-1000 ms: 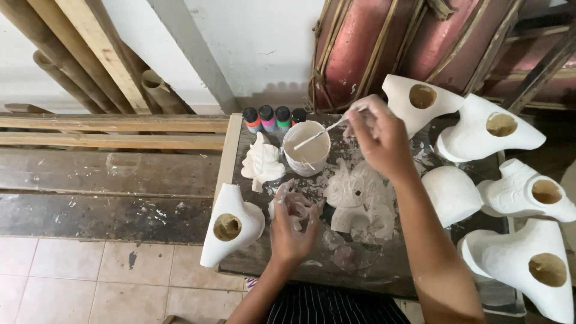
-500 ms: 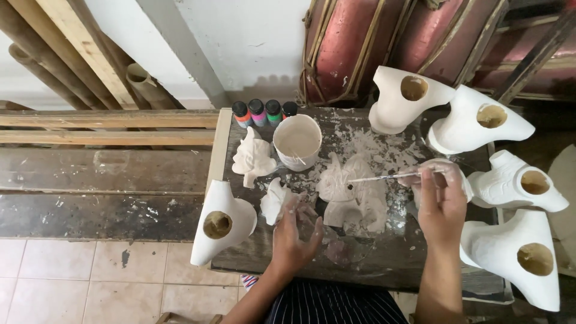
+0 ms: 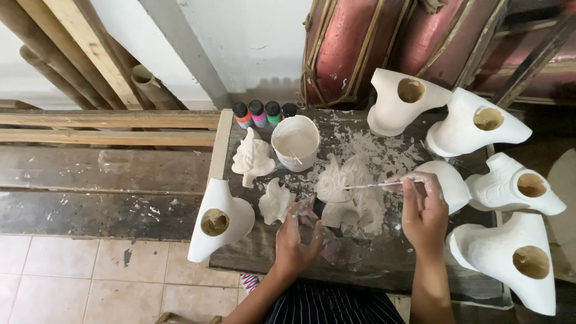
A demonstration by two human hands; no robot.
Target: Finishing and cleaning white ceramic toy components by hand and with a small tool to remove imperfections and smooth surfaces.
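White plaster is coating the fingertips [image 3: 420, 180] of the right hand [image 3: 425, 211], which are pinching a thin brush [image 3: 375, 185] near its back end. The brush is lying almost level, its tip reaching away from the fingers to the left and touching a white plaster figure [image 3: 351, 195] that is sitting on the dark, splattered table [image 3: 384, 270]. Just beyond the right knuckles, a rounded white mould [image 3: 451, 183] is resting against the hand's far side.

The left hand [image 3: 298, 237] is hovering palm down with its fingers [image 3: 300, 211] spread loosely and gripping nothing; its fingertips are lying just beside the lower left edge of the figure, though whether they are touching it cannot be told. Left of those fingers a small white cast [image 3: 275, 201] is lying flat, and farther out a hollow white mould [image 3: 219, 219] is hanging over the table's edge.

Ahead of both hands, a white cup [image 3: 295, 143] of plaster is standing with a second cast [image 3: 252, 157] at its left and four small paint bottles [image 3: 264, 112] behind it. To the right of the right hand, more hollow moulds [image 3: 510, 186] are crowding the table's end.
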